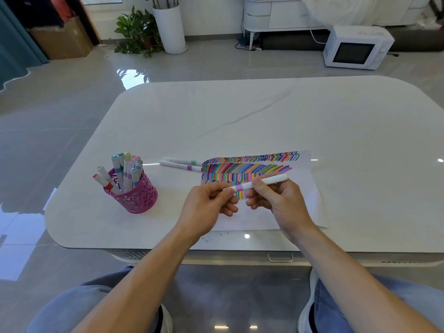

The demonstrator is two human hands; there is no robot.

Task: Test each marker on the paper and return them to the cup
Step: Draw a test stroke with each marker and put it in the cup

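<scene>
Fingers (229,200) of the left hand (206,207) are curled, with thumb and forefinger pinching the left end of one white marker (271,180) that has a lilac band. The right hand (283,205) grips the same marker further along, its fingers (260,188) wrapped round the barrel just right of the band. The marker lies nearly level between the two hands. Its right end sticks out past the right hand and angles slightly away. It is held over the near part of one sheet of paper (310,195). Whether the tip is capped cannot be told.

The paper lies on a white table (240,116). It carries three full rows of many-coloured strokes, and a shorter fourth row is partly hidden behind the hands. Two loose markers (180,164) lie side by side on the table, their right ends at the paper's left edge. One has a green band and the other a purple band. Well to the left stands one pink cut-out cup (137,198), upright. It holds about ten markers (125,169), caps up, and two of them lean out to the left.

On the floor beyond the table are one microwave (355,48), one plant (138,32) beside one tall white vase (169,30), and one cardboard box (62,40).
</scene>
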